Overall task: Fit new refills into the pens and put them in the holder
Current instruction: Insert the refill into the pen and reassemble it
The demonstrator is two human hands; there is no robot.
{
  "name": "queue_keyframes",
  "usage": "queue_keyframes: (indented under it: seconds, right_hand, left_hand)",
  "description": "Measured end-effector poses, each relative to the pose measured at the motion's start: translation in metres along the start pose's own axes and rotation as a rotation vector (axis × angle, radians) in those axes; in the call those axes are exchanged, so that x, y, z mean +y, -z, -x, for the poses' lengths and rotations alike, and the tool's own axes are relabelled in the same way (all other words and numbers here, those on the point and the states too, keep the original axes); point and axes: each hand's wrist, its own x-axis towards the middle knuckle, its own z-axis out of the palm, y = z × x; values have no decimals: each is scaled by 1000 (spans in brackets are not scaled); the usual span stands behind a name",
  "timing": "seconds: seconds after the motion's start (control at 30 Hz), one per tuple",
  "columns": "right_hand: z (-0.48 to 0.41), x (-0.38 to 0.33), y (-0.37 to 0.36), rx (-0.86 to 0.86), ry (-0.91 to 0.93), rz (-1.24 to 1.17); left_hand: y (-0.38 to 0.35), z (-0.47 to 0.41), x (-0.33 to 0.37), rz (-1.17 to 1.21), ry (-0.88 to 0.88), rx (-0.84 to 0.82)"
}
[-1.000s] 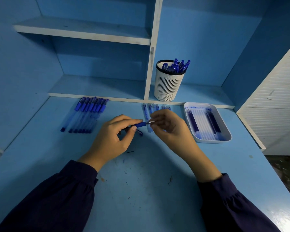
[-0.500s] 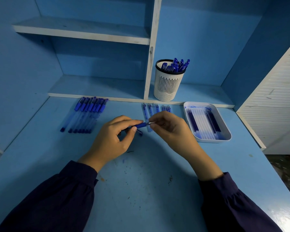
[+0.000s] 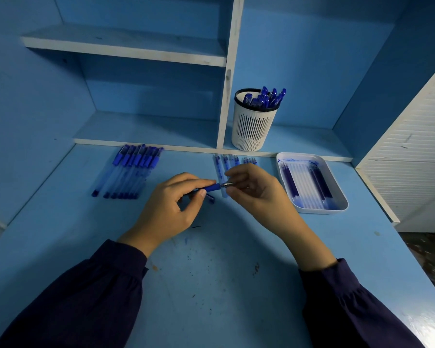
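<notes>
Your left hand [image 3: 171, 209] has its fingers wrapped around the blue pen [image 3: 209, 189], and your right hand [image 3: 256, 192] pinches its metal tip [image 3: 227, 184], mid-worktop [image 3: 211, 285].

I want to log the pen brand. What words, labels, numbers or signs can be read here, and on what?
None can be read. The held pen, the row of pens, the holder and the tray show no legible print; any marking on the barrels is too small and blurred to tell.
</notes>
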Motion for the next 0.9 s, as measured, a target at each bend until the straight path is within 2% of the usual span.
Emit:
queue_keyframes:
  seconds: [0.13, 0.27, 0.4, 0.9]
  right_hand:
    - [0, 2, -1, 4, 13, 95]
    - [0, 1, -1, -4, 8, 11]
    - [0, 4, -3, -5, 55, 114]
    - [0, 6, -4, 19, 105, 139]
  left_hand:
    - [0, 0, -1, 5, -1, 4]
    - [0, 0, -1, -5, -4, -1]
    - [0, 0, -1, -11, -5, -4]
    - [0, 0, 2, -16, 8, -12]
